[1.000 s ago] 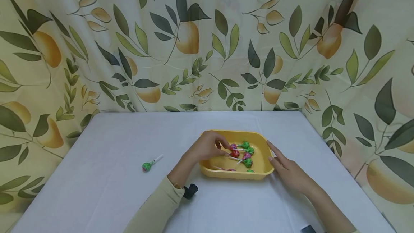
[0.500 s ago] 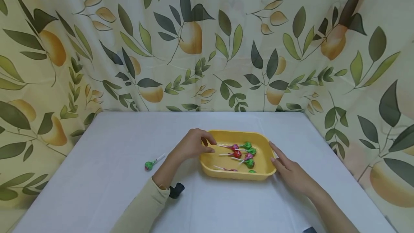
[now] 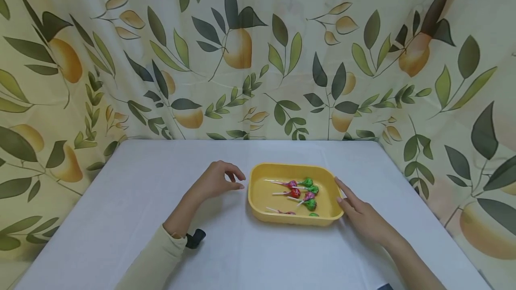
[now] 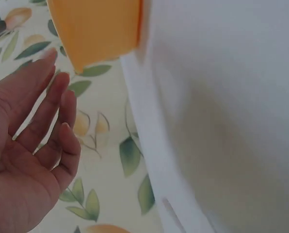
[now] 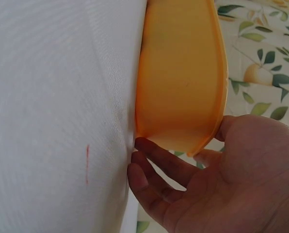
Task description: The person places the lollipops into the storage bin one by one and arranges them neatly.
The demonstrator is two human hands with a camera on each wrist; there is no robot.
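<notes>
A yellow plastic tray (image 3: pixel 294 220) sits on the white-covered table with several wrapped lollipops inside, among them a red one (image 3: pixel 295 193) and a green one (image 3: pixel 311 205). My left hand (image 3: pixel 213 180) hovers just left of the tray with loosely bent fingers and nothing in them; the left wrist view shows the same bare hand (image 4: pixel 33 145) beside the tray's end (image 4: pixel 98 31). On the opposite side, my right hand (image 3: pixel 363 218) touches the tray's right end. There, in the right wrist view, the fingers (image 5: pixel 168 162) lie along the tray's outer wall (image 5: pixel 183 73), with the thumb at the rim.
White cloth (image 3: pixel 258 254) covers the table. Behind it hangs a curtain (image 3: pixel 258 57) printed with leaves and fruit. A black wrist camera (image 3: pixel 195 238) is strapped at the left wrist. A dark object (image 3: pixel 385 287) shows at the bottom edge.
My left hand has drawn back leftward out of the tray, leaving the lollipops inside. The lollipop lying on the table at left is now hidden by my left arm. The right hand stays at the tray.
</notes>
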